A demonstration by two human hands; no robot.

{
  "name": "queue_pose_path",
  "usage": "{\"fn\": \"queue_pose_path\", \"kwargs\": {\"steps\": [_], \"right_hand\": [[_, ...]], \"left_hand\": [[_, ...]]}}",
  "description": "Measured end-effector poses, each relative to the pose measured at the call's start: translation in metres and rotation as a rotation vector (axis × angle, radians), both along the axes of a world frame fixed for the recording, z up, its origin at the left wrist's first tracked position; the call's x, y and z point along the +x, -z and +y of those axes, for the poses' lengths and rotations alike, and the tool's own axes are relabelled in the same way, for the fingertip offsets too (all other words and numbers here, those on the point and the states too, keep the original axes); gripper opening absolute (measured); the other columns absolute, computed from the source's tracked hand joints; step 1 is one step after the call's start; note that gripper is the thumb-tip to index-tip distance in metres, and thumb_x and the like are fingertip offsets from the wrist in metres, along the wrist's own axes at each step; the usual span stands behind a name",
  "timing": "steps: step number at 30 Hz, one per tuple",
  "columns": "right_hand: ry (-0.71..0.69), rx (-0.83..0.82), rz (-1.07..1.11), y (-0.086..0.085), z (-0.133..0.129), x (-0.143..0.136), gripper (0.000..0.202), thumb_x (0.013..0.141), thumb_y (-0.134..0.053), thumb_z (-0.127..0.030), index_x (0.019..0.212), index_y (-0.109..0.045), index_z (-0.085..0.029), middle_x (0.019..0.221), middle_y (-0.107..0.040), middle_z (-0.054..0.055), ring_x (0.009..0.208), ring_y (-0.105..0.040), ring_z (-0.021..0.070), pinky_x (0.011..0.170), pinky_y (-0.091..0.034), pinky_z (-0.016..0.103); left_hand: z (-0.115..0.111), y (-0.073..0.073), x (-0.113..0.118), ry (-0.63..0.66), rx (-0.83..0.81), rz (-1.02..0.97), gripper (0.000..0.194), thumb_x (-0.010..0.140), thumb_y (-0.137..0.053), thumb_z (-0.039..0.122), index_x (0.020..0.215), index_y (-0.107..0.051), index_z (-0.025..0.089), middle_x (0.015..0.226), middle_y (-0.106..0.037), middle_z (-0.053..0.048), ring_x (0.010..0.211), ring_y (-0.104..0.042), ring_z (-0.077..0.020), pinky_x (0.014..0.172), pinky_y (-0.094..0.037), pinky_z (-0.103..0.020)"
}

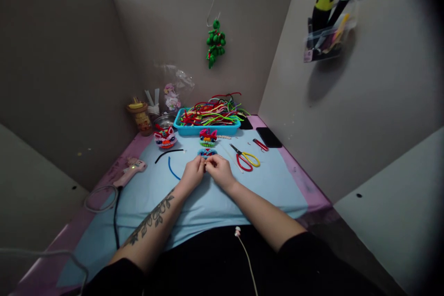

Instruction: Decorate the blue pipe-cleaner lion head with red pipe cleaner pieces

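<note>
My left hand (193,171) and my right hand (220,172) meet over the middle of the blue cloth, fingertips pinched close together. Whatever sits between the fingers is small and mostly hidden; a dark reddish bit shows there. Right behind the fingertips lies a fuzzy blue-and-red piece (207,152), partly covered by the hands. Beyond it stands a red, orange and green pipe-cleaner animal head (208,138). Another animal head (165,138), red with pink ears, sits to its left. A blue pipe cleaner (172,169) and a black one (168,152) lie left of my hands.
Scissors (245,157) with red and yellow handles lie to the right, near a red cutter (260,144) and a black phone (269,137). A blue tray (208,131) of pipe cleaners stands at the back. A pink glue gun (130,172) rests at left, its cable trailing forward.
</note>
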State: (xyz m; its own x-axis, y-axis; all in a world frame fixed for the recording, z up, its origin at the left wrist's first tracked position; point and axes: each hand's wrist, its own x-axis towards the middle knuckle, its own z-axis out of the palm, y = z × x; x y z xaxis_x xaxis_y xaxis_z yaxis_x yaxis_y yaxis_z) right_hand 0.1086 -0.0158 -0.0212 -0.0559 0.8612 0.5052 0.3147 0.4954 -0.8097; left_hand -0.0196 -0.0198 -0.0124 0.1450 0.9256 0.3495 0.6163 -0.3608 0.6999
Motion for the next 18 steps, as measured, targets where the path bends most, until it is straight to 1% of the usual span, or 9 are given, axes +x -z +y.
{"fn": "queue_pose_path", "kwargs": {"steps": [2,4,7,9,11,13,18], "right_hand": [[0.01,0.009,-0.006,-0.001,0.0,0.0,0.012,0.072,-0.051,-0.016,0.064,-0.06,-0.018,0.065,-0.058,0.0,0.062,-0.052,0.0141,0.059,-0.042,0.025],[0.04,0.04,-0.011,-0.002,0.001,0.0,0.012,0.073,-0.051,-0.015,0.066,-0.06,-0.018,0.066,-0.058,0.0,0.063,-0.052,0.0139,0.06,-0.042,0.025],[0.081,0.152,-0.059,-0.002,0.001,0.003,0.013,0.075,-0.05,-0.015,0.068,-0.059,-0.019,0.069,-0.057,0.001,0.065,-0.053,0.0143,0.063,-0.044,0.026],[0.074,0.245,-0.12,-0.001,0.002,0.005,0.012,0.078,-0.05,-0.015,0.071,-0.06,-0.019,0.071,-0.057,0.002,0.069,-0.054,0.0153,0.067,-0.045,0.027],[0.059,0.32,-0.186,0.0,0.002,0.007,0.012,0.081,-0.049,-0.016,0.076,-0.06,-0.019,0.073,-0.058,0.003,0.073,-0.055,0.0166,0.07,-0.046,0.028],[0.053,0.372,-0.252,0.001,0.002,0.009,0.014,0.084,-0.048,-0.017,0.079,-0.06,-0.019,0.075,-0.059,0.005,0.076,-0.056,0.0179,0.073,-0.047,0.03],[0.018,0.444,-0.387,0.001,0.002,0.011,0.017,0.088,-0.045,-0.017,0.083,-0.061,-0.019,0.08,-0.061,0.007,0.081,-0.057,0.0196,0.076,-0.048,0.032]], "left_hand": [[0.001,-0.001,-0.001,0.016,-0.016,-0.032,0.027,0.088,-0.037,0.031,0.065,-0.046,0.019,0.057,-0.05,0.001,0.055,-0.046,-0.0131,0.055,-0.033,-0.024],[0.001,-0.001,-0.002,0.028,-0.04,-0.11,0.029,0.088,-0.037,0.034,0.067,-0.05,0.018,0.058,-0.052,0.001,0.056,-0.048,-0.0129,0.055,-0.035,-0.023],[0.0,-0.003,-0.005,0.04,-0.097,-0.26,0.027,0.086,-0.042,0.037,0.077,-0.057,0.016,0.061,-0.059,0.0,0.055,-0.05,-0.0123,0.053,-0.038,-0.022],[-0.002,-0.004,-0.006,0.066,-0.137,-0.301,0.026,0.081,-0.05,0.037,0.08,-0.062,0.014,0.064,-0.062,-0.001,0.053,-0.051,-0.0118,0.051,-0.039,-0.021],[-0.004,-0.005,-0.008,0.085,-0.165,-0.299,0.026,0.079,-0.053,0.036,0.08,-0.065,0.013,0.067,-0.065,-0.003,0.051,-0.051,-0.0113,0.049,-0.039,-0.021],[-0.006,-0.007,-0.009,0.07,-0.16,-0.271,0.028,0.079,-0.053,0.036,0.08,-0.067,0.013,0.068,-0.067,-0.004,0.05,-0.051,-0.0113,0.049,-0.039,-0.021],[-0.009,-0.009,-0.01,0.042,-0.068,-0.144,0.027,0.081,-0.05,0.033,0.08,-0.069,0.014,0.067,-0.068,-0.003,0.055,-0.056,-0.0132,0.053,-0.042,-0.022]]}}
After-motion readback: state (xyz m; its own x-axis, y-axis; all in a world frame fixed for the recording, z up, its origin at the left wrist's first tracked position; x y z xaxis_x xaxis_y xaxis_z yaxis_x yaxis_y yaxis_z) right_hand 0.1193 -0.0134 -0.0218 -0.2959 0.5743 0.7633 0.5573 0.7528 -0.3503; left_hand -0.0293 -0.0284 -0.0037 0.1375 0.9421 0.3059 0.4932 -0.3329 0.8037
